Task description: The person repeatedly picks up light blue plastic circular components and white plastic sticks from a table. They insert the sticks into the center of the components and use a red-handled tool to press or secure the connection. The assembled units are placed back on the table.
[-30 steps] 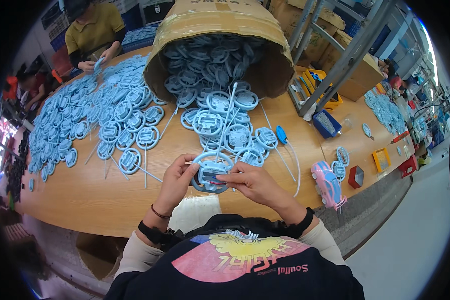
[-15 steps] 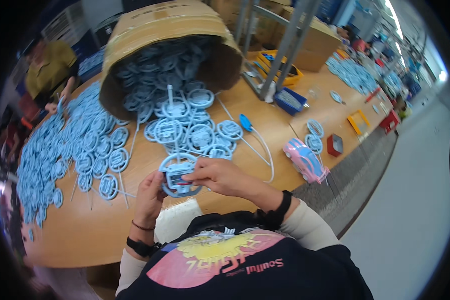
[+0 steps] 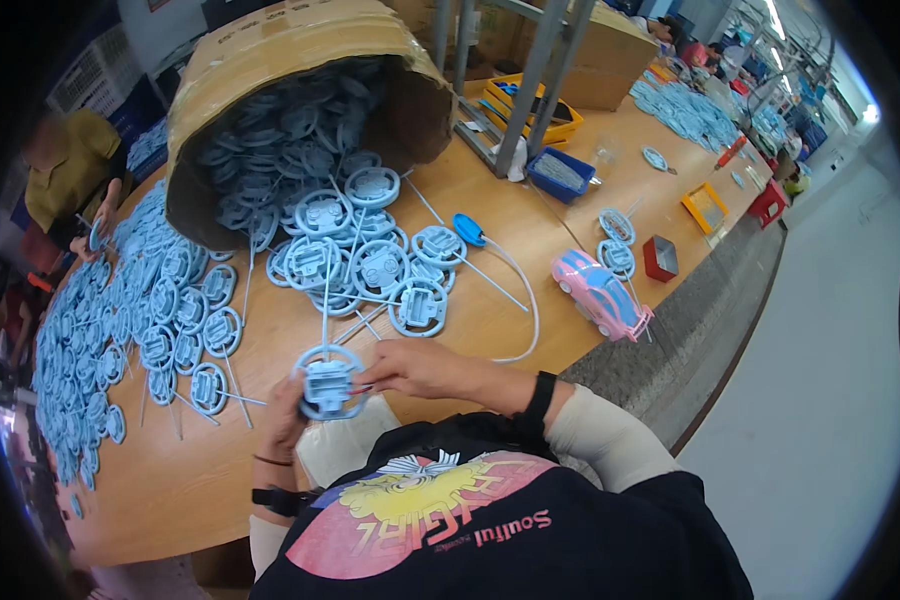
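Just above my lap, a light-blue plastic toy steering wheel (image 3: 327, 388) is held up, with a thin stem rising from its top and a recessed boxy hub. My left hand (image 3: 286, 412) grips its left rim between thumb and fingers. At the right rim, the fingertips of my right hand (image 3: 410, 368) are pinched together around something small, dark and reddish, too small to name. A heap of similar blue wheels (image 3: 380, 265), many with stems, lies just beyond my hands, spilling from a tipped cardboard box (image 3: 300, 40).
A large pile of blue wheels (image 3: 160, 290) covers the table's left side; a person (image 3: 75, 170) works behind it. To the right are a blue oval piece on a white cable (image 3: 468, 229), a pink toy car (image 3: 600, 293), a red box (image 3: 660, 258), a blue bin (image 3: 561, 175) and a metal post (image 3: 560, 70).
My right hand has moved from the wheel's hub to its right rim, drawing the small piece away. The wheel has come slightly nearer and its stem now shows upright.
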Demonstrator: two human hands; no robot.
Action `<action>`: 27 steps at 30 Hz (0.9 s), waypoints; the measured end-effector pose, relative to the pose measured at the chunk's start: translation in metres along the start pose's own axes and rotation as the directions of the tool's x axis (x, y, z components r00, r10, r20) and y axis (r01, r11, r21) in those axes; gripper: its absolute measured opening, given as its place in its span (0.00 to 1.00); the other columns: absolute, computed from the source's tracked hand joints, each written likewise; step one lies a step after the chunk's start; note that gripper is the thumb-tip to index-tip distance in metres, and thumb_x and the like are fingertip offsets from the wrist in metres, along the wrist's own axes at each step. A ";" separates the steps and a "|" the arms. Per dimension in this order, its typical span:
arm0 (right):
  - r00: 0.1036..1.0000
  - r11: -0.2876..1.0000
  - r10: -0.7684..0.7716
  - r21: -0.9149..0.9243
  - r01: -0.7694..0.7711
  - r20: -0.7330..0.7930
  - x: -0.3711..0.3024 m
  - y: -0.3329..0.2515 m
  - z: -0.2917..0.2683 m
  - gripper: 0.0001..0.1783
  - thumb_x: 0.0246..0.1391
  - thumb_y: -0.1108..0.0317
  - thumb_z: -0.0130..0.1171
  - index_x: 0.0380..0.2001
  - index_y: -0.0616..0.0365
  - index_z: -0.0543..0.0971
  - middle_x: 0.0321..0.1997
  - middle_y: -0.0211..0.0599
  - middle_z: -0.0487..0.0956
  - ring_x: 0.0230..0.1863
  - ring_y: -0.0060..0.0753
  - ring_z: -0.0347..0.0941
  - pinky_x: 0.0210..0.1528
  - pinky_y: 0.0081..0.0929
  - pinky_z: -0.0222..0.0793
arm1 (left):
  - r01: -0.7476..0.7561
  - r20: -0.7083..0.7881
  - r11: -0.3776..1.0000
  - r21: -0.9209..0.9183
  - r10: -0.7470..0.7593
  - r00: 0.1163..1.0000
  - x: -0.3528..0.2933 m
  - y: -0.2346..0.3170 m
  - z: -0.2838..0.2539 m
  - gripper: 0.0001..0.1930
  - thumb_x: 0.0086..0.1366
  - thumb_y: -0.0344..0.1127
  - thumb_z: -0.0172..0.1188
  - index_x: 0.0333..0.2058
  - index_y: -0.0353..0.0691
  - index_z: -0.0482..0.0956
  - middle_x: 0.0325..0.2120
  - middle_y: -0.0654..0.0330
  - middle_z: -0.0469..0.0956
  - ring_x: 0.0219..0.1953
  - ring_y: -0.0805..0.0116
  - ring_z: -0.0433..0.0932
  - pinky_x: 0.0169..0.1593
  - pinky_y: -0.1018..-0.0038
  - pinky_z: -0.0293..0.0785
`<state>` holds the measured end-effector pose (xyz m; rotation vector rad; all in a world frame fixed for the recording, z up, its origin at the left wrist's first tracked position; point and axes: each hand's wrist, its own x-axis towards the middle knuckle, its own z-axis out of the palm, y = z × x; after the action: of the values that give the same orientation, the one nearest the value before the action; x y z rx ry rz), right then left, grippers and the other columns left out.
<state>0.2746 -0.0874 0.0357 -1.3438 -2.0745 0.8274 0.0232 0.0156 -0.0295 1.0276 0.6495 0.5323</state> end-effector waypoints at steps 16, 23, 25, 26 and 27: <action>0.807 0.925 0.380 0.155 -0.348 -0.453 -0.016 0.134 -0.008 0.13 0.47 0.70 0.58 0.39 0.57 0.79 0.32 0.45 0.77 0.36 0.44 0.73 0.39 0.32 0.67 | 0.532 0.227 0.800 -0.277 -0.484 0.845 0.098 -0.044 0.046 0.16 0.62 0.37 0.52 0.44 0.31 0.69 0.44 0.48 0.71 0.48 0.54 0.72 0.53 0.64 0.69; 0.798 0.824 0.537 0.369 -0.429 -0.274 -0.023 0.133 0.008 0.15 0.48 0.71 0.57 0.42 0.58 0.77 0.36 0.44 0.79 0.35 0.31 0.75 0.38 0.24 0.68 | 0.472 0.047 0.863 -0.180 -0.472 0.880 0.094 -0.057 0.067 0.11 0.60 0.27 0.53 0.41 0.32 0.71 0.35 0.56 0.75 0.38 0.65 0.76 0.44 0.73 0.76; 0.829 0.839 0.489 0.405 -0.363 -0.270 -0.022 0.125 0.021 0.16 0.48 0.71 0.57 0.43 0.59 0.77 0.37 0.43 0.79 0.34 0.27 0.74 0.38 0.23 0.68 | 0.426 0.054 0.900 -0.090 -0.423 0.904 0.087 -0.057 0.067 0.11 0.60 0.30 0.54 0.40 0.33 0.71 0.34 0.59 0.76 0.36 0.69 0.76 0.41 0.75 0.76; 0.843 0.844 0.465 0.422 -0.330 -0.269 -0.020 0.121 0.025 0.16 0.48 0.72 0.57 0.44 0.59 0.76 0.37 0.43 0.79 0.34 0.24 0.74 0.38 0.22 0.68 | 0.394 0.040 0.919 -0.032 -0.393 0.919 0.081 -0.057 0.068 0.11 0.60 0.30 0.53 0.41 0.33 0.71 0.34 0.59 0.75 0.36 0.69 0.76 0.40 0.75 0.76; 0.849 0.829 0.474 0.445 -0.339 -0.235 -0.018 0.114 0.025 0.16 0.49 0.71 0.57 0.44 0.59 0.76 0.37 0.42 0.79 0.34 0.24 0.74 0.38 0.22 0.67 | 0.364 0.026 0.931 0.025 -0.365 0.931 0.072 -0.050 0.072 0.12 0.61 0.31 0.53 0.42 0.33 0.71 0.34 0.59 0.75 0.35 0.70 0.76 0.40 0.75 0.76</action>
<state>0.3321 -0.0734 -0.0661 -1.5943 -1.2820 1.0372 0.1296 0.0000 -0.0659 0.9033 0.7987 0.1840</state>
